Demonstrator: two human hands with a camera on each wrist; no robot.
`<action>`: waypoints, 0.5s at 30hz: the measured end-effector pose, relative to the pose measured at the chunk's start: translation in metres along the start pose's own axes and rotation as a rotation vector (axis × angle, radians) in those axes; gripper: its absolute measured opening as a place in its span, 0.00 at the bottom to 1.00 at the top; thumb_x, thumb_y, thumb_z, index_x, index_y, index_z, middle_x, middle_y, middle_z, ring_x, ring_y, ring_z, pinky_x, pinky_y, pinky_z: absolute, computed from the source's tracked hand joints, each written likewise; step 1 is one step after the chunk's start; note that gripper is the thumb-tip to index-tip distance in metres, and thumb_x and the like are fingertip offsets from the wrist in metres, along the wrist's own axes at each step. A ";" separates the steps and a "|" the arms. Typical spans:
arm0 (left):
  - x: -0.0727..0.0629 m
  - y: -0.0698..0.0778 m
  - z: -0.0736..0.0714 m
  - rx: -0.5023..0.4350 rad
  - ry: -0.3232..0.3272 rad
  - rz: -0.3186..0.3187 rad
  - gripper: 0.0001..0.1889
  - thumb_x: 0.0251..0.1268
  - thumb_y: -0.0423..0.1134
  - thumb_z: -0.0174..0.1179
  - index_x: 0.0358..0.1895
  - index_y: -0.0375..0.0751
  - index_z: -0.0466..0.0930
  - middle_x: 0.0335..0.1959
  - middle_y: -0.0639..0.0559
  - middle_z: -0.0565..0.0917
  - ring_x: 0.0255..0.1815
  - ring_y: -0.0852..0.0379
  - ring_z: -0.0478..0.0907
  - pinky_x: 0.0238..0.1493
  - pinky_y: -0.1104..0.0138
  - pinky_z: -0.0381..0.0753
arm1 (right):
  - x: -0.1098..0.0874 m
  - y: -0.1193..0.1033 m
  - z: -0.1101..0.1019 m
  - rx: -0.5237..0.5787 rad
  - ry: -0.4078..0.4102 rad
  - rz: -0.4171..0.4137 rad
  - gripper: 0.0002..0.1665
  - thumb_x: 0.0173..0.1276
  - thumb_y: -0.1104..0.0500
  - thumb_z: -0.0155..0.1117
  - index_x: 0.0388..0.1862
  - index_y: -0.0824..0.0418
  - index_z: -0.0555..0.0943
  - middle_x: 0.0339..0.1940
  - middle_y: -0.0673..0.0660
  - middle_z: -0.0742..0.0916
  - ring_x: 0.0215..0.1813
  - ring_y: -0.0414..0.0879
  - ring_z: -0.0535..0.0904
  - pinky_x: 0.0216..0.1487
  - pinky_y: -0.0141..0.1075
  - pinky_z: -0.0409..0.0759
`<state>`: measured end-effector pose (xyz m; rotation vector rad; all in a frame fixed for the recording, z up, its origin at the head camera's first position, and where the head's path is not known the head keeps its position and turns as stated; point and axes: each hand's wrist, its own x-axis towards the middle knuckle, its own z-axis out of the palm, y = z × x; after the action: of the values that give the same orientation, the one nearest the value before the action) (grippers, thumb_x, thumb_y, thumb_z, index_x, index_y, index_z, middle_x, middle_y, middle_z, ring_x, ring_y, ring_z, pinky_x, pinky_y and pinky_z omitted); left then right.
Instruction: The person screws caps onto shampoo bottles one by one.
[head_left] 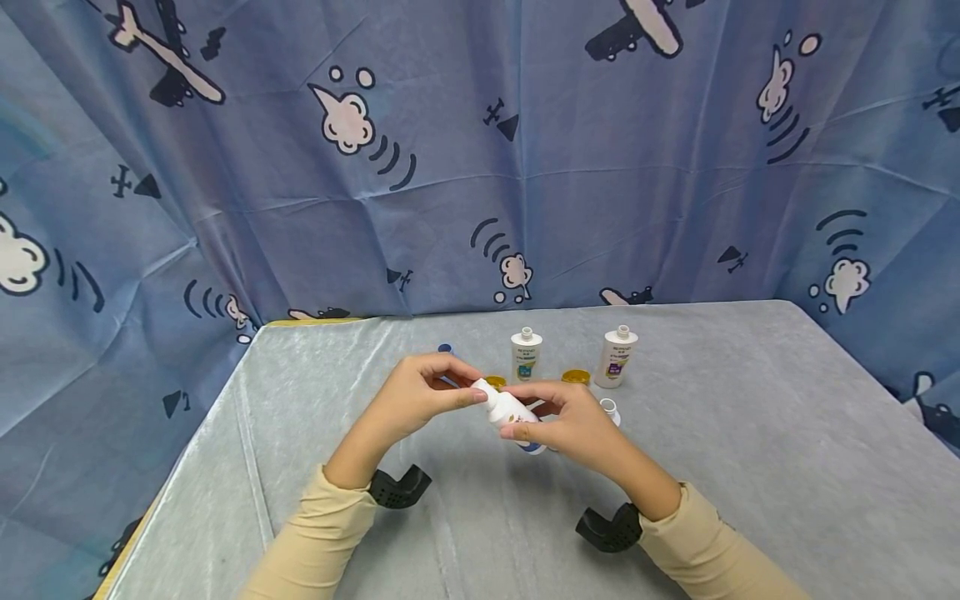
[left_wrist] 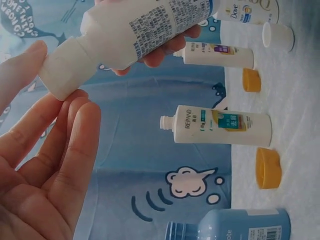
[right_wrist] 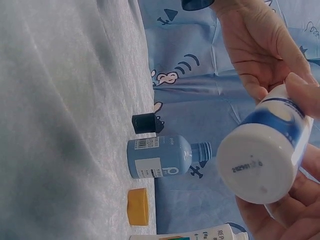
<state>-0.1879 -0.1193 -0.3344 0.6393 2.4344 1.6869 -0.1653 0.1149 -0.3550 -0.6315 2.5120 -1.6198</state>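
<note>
Above the table, my right hand (head_left: 570,421) grips a white bottle (head_left: 510,410) round its body. The bottle is tilted, its capped end toward the left and its base facing the right wrist camera. My left hand (head_left: 423,387) pinches the white cap (left_wrist: 67,67) between thumb and fingertips. The cap sits at the bottle's neck; whether it is loose or tight cannot be told. In the right wrist view the base (right_wrist: 257,165) shows a printed code, with a blue band round the lower body.
Two uncapped white REPAND bottles (head_left: 526,354) stand behind the hands, with yellow caps (head_left: 575,377) near them. An uncapped blue bottle (right_wrist: 160,156) stands beside a dark cap (right_wrist: 144,123). Rightward are a white Dove bottle (left_wrist: 247,10) and a white cap (left_wrist: 278,36). A patterned curtain (head_left: 450,167) hangs behind.
</note>
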 end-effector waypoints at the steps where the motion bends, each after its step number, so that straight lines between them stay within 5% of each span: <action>1: 0.000 0.000 -0.001 -0.003 -0.004 0.002 0.14 0.57 0.38 0.73 0.45 0.38 0.88 0.40 0.43 0.87 0.37 0.47 0.87 0.41 0.65 0.86 | 0.000 0.000 0.000 0.000 0.000 0.000 0.25 0.57 0.57 0.78 0.53 0.65 0.85 0.51 0.63 0.88 0.45 0.48 0.84 0.43 0.36 0.86; 10: -0.003 0.000 -0.009 -0.047 -0.127 0.167 0.19 0.61 0.28 0.67 0.56 0.32 0.82 0.56 0.39 0.82 0.54 0.56 0.81 0.57 0.60 0.84 | 0.000 0.001 -0.002 0.021 -0.012 0.019 0.26 0.57 0.55 0.78 0.54 0.63 0.85 0.52 0.65 0.87 0.43 0.48 0.86 0.36 0.36 0.86; 15: -0.003 0.001 -0.007 -0.059 -0.132 0.149 0.14 0.62 0.30 0.67 0.51 0.34 0.85 0.52 0.38 0.84 0.50 0.53 0.82 0.51 0.64 0.86 | 0.000 0.002 -0.001 0.019 -0.010 0.018 0.26 0.57 0.55 0.78 0.54 0.63 0.85 0.52 0.65 0.87 0.43 0.48 0.86 0.37 0.35 0.86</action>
<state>-0.1876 -0.1263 -0.3315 0.9135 2.2887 1.7021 -0.1657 0.1168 -0.3560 -0.6119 2.4846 -1.6284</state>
